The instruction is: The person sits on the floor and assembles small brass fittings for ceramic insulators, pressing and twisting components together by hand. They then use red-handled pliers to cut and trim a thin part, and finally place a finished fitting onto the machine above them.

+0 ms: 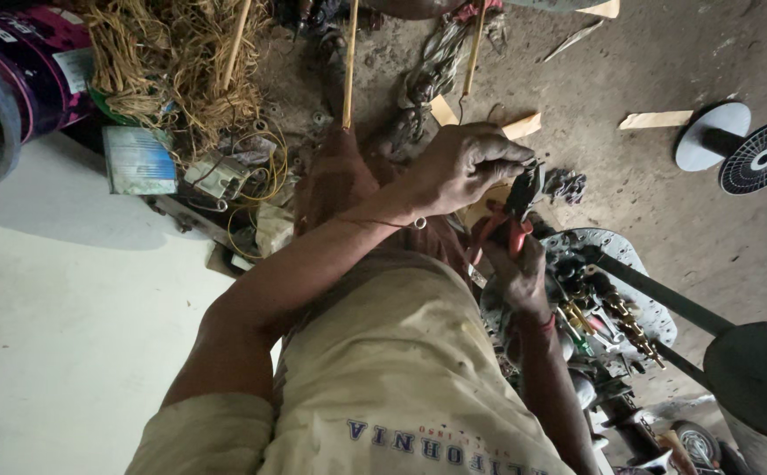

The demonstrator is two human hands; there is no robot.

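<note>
- Dusty concrete floor (665,79) lying under scattered scraps and tangled straw-coloured fibre (172,62).
- Left hand (467,167) curling fingers round a small dark metal part (524,189).
- Right hand (519,273) gripping red-handled pliers (511,233).

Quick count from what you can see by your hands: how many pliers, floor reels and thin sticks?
Red-handled pliers, in the right hand: 1
Dark metal part, gripped by the left hand: 1
Round reels on the floor: 2, white reel and black reel
Thin pale sticks: 3
Total: 7
</note>
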